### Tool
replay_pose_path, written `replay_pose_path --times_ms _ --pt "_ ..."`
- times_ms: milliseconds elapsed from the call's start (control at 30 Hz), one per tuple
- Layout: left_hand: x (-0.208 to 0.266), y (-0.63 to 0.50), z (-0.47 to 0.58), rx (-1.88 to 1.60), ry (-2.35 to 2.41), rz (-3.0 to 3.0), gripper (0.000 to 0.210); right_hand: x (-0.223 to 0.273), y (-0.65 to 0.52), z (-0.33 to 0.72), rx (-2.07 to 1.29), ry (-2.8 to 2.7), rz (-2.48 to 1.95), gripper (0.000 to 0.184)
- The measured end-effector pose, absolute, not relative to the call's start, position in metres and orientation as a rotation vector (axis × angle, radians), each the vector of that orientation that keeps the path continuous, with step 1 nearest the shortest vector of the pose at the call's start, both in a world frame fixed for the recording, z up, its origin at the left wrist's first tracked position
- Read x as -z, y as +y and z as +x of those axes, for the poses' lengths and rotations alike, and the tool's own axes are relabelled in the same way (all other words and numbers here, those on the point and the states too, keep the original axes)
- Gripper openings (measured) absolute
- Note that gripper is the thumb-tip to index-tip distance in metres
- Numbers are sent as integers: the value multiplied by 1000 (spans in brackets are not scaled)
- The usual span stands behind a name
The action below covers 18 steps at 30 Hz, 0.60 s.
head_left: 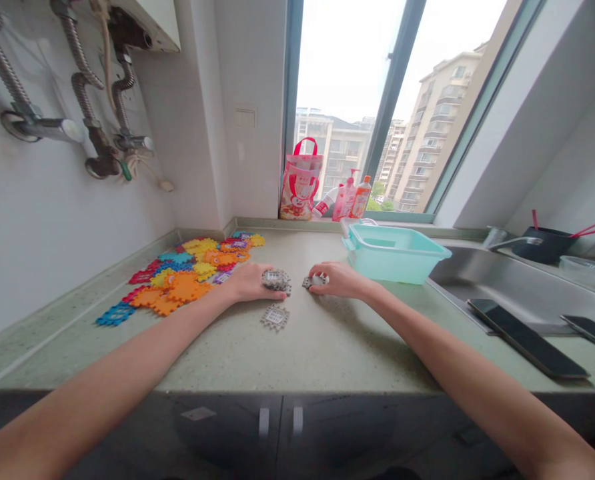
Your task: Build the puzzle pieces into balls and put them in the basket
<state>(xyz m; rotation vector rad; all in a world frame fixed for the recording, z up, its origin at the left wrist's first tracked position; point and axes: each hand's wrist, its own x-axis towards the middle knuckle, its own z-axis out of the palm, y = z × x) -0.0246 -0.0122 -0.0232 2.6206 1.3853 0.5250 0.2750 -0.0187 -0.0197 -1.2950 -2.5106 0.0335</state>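
Note:
My left hand (249,283) is closed around a small stack of grey toothed foam puzzle pieces (276,280), just above the counter. To its right, my right hand (333,279) grips another grey puzzle piece (319,281) between thumb and fingers; part of it is hidden by the fingers. One loose grey puzzle piece (275,317) with a pale label lies flat on the counter in front of my left hand. Left of that hand spreads a heap of coloured puzzle pieces (186,287) in orange, yellow, blue, red and purple.
A mint-green plastic basin (395,257) stands behind my right hand, beside the steel sink (527,280). Two dark phone-like slabs (527,339) lie at the right. A bag (301,187) and several bottles (351,199) line the window sill. Pipes (85,87) run down the left wall.

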Motion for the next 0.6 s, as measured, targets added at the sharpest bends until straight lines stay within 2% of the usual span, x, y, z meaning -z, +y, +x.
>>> replay_pose_path --times_ms 233,433,600 --pt "20 -15 -24 -482 1387 2606 61 29 -14 271 -32 -2376 -1201 28" --pt "17 -20 -18 -437 1418 2639 63 14 -31 232 15 -2061 -818 35" --pt "20 -18 -15 -395 1437 2679 63 17 -42 206 21 -2191 -712 31"
